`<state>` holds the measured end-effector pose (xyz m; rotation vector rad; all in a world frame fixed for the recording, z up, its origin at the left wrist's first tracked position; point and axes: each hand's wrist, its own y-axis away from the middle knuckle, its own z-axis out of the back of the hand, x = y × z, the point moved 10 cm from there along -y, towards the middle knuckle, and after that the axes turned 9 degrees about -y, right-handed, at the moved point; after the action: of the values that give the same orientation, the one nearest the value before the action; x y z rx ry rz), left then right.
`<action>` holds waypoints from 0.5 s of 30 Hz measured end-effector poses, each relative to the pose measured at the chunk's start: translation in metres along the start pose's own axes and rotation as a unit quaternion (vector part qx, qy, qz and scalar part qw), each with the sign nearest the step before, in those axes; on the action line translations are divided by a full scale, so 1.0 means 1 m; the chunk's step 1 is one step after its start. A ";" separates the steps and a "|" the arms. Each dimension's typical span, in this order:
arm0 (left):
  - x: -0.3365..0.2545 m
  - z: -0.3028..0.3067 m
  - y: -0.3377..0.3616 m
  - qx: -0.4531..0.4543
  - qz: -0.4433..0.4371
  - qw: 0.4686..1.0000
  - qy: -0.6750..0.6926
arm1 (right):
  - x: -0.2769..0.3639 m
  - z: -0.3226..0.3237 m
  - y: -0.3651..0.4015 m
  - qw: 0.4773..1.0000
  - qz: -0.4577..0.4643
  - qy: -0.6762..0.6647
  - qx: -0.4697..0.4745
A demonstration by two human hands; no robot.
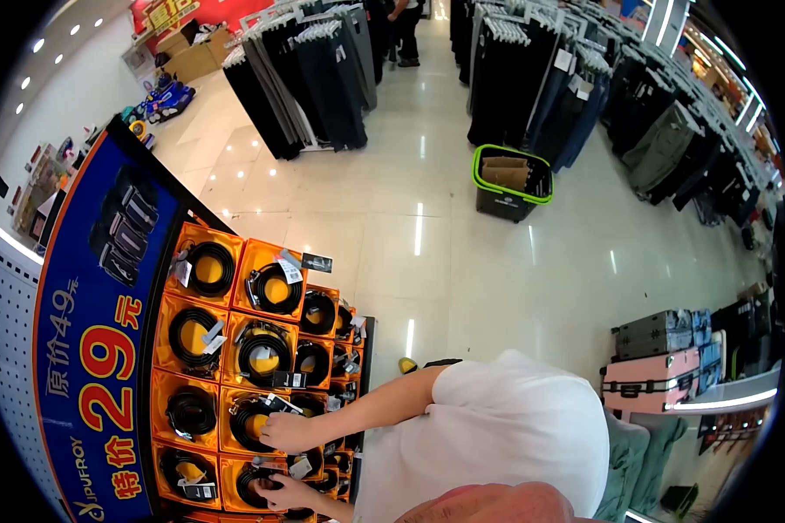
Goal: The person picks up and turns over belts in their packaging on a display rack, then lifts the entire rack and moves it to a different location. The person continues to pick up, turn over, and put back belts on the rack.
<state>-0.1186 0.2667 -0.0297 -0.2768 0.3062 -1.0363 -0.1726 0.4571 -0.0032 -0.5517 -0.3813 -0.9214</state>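
My left hand point(281, 493) is at a coiled black belt point(251, 485) in an orange box low in the display. Its thumb and fingers are curled against the coil's edge. Just above it in the view, my right hand point(290, 432) rests closed at the near edge of another coiled belt point(246, 425); its fingertips are partly hidden, so what they grip cannot be made out. Around both hands lie several more coiled black belts point(262, 353) with tags, each in an orange satin-lined box point(232, 301).
A blue price sign point(65, 349) stands behind the boxes. A black basket with a green rim point(512, 185) sits on the tiled floor point(401, 261). Trouser racks point(305, 87) stand at the top, suitcases point(652, 379) at the right. A person point(404, 35) stands far off.
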 end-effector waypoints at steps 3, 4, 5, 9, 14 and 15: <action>0.005 -0.001 0.008 -0.009 0.035 0.998 0.054 | -0.003 -0.001 -0.009 0.998 0.024 -0.005 0.055; 0.001 0.003 0.010 -0.035 0.010 0.995 0.096 | -0.003 0.004 -0.011 0.997 0.023 -0.012 0.072; 0.008 -0.003 0.014 -0.015 0.036 0.992 0.122 | -0.003 0.007 -0.012 0.995 0.024 -0.020 0.090; 0.009 0.000 0.008 0.037 0.083 0.980 0.176 | 0.002 -0.002 -0.019 0.994 0.066 -0.014 0.088; 0.013 0.000 0.002 0.029 0.088 0.985 0.146 | 0.003 -0.001 -0.014 0.994 0.103 -0.034 -0.032; 0.012 0.000 0.000 0.023 0.089 0.985 0.148 | 0.002 -0.003 -0.015 0.994 0.098 -0.034 -0.024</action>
<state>-0.1129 0.2560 -0.0313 -0.0501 0.5652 -0.9063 -0.1837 0.4468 -0.0009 -0.6536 -0.3613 -0.7255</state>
